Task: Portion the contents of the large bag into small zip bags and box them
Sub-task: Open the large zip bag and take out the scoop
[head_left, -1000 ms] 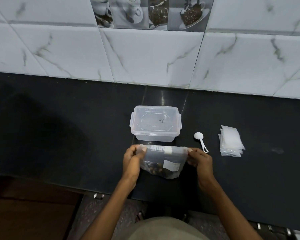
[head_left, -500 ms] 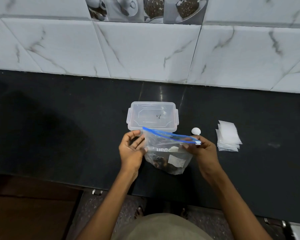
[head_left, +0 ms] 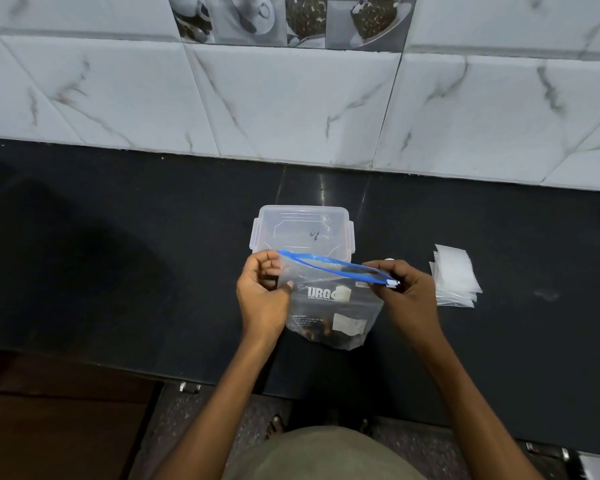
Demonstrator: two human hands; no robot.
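Now we hold the large bag upright above the counter, just in front of the clear box, so that its top edge covers the near wall of the box. The blue zip strip is the long axis that matters: it runs from left to right, a little lower at the right end.

Our left hand is at the left end of the strip, with the fingers curled and the thumb pressing the side of the bag. Our right hand is at the right end, where the fingers pinch the corner with the small white slider. The two lips of the strip stand a little apart in the middle, so we judge that the mouth is open or nearly open.

The dark contents lie at the bottom of the bag, far from the mouth. The small zip bags lie in a pile on the counter to the right of the box, nearer to our right hand. A small white thing shows just behind the right fingers; we cannot tell what it is.

We think the next move belongs to the right hand, because the pile is on its side, while the left hand keeps the large bag upright.
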